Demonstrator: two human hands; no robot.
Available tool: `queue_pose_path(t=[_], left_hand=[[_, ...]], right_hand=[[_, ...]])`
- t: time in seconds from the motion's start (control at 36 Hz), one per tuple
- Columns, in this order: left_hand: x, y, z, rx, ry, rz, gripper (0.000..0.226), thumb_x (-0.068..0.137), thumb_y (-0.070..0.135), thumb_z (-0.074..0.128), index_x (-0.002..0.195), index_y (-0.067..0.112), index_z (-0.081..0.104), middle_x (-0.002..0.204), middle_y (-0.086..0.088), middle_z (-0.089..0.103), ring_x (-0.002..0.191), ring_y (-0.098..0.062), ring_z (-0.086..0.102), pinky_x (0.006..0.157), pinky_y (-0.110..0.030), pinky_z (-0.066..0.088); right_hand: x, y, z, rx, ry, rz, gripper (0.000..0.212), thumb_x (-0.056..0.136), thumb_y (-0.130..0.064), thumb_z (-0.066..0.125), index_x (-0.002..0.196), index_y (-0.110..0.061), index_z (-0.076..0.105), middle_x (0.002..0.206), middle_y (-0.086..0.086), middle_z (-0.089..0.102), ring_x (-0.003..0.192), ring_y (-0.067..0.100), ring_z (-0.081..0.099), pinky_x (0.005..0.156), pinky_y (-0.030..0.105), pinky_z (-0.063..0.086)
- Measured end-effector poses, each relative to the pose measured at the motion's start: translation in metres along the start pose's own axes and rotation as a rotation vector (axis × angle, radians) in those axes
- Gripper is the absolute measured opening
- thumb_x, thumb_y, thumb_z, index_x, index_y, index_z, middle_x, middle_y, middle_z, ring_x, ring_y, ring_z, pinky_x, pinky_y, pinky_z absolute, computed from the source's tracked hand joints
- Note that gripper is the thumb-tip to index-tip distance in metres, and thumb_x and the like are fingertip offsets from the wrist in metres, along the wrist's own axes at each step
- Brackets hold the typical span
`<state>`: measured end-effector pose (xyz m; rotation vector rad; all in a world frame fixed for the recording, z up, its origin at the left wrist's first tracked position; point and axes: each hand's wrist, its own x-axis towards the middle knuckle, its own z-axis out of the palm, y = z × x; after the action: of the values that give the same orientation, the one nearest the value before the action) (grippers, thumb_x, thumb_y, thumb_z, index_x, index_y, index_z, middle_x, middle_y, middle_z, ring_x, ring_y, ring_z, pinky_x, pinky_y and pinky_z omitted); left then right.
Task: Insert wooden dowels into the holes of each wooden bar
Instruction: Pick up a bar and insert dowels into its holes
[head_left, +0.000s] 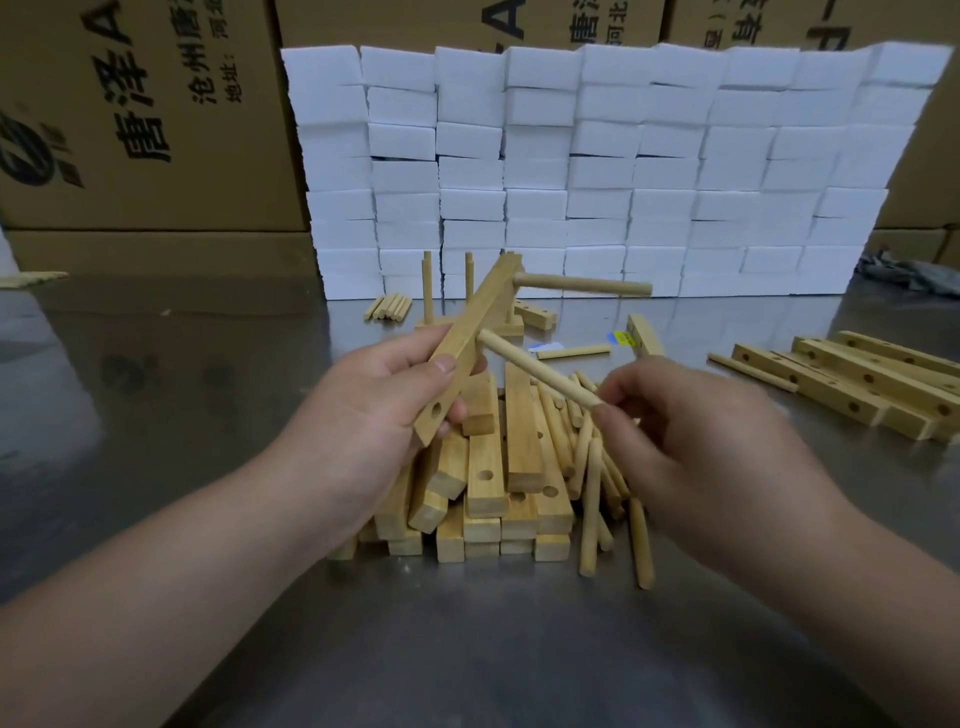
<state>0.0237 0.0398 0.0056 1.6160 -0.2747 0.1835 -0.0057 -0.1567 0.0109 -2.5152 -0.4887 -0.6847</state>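
Note:
My left hand (374, 410) grips a wooden bar (480, 319) by its lower end and holds it tilted above the table. One dowel (582, 283) sticks out sideways from the bar's top hole. My right hand (691, 436) pinches the near end of a second dowel (535, 371), whose far tip sits at the bar's middle hole. The bar's lowest hole (435, 413) shows empty beside my left thumb. Below both hands lies a pile of bars (498, 483) and loose dowels (589, 499).
Several holed bars (857, 382) lie at the right. Behind the held bar stands a bar with upright dowels (427, 291). A small bundle of dowels (388, 307) lies further back. A wall of white foam blocks (597, 171) and cardboard boxes (130, 119) close the rear of the steel table (467, 649).

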Motion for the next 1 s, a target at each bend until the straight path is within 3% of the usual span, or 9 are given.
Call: queue_pose_path(t=[0.53,0.67,0.75,0.86,1.0], left_hand=[[-0.002,0.004,0.000,0.030,-0.018,0.002,0.034,0.095,0.008,0.042,0.111,0.029,0.063,0.095,0.007,0.072,0.063,-0.004,0.055,0.054,-0.016,0.045],[-0.005,0.006,0.002,0.086,-0.026,0.026,0.036,0.095,0.008,0.044,0.110,0.034,0.062,0.094,0.012,0.072,0.058,-0.001,0.052,0.050,-0.015,0.043],[-0.006,0.009,0.003,0.079,-0.014,0.023,0.036,0.095,0.010,0.044,0.112,0.037,0.061,0.091,0.013,0.072,0.054,-0.001,0.050,0.047,-0.014,0.041],[-0.009,0.012,0.005,0.117,-0.028,0.050,0.037,0.095,0.013,0.043,0.120,0.038,0.056,0.083,0.011,0.070,0.047,-0.002,0.046,0.044,-0.014,0.039],[-0.011,0.012,0.006,0.181,-0.008,0.091,0.035,0.094,0.017,0.045,0.113,0.043,0.057,0.077,0.015,0.068,0.045,0.000,0.045,0.045,-0.011,0.040]], right_hand=[[0.002,0.009,0.005,0.039,0.084,-0.027,0.016,0.077,-0.043,0.041,0.075,-0.036,0.055,0.059,-0.014,0.055,0.064,0.003,0.054,0.043,0.028,0.043],[0.005,0.012,0.008,0.001,0.154,-0.097,0.031,0.083,-0.031,0.042,0.101,-0.025,0.067,0.070,-0.023,0.046,0.070,0.000,0.042,0.061,0.010,0.032],[0.004,0.011,0.008,-0.018,0.154,-0.137,0.031,0.088,-0.027,0.046,0.110,-0.019,0.066,0.076,-0.020,0.044,0.070,0.004,0.043,0.062,0.015,0.035],[0.003,0.011,0.008,-0.037,0.162,-0.196,0.023,0.089,-0.019,0.055,0.109,-0.015,0.066,0.072,-0.017,0.042,0.066,0.004,0.044,0.056,0.017,0.033],[0.002,0.008,0.008,-0.073,0.169,-0.238,0.026,0.085,-0.021,0.051,0.101,-0.012,0.069,0.071,-0.013,0.046,0.064,0.007,0.045,0.055,0.015,0.034]])
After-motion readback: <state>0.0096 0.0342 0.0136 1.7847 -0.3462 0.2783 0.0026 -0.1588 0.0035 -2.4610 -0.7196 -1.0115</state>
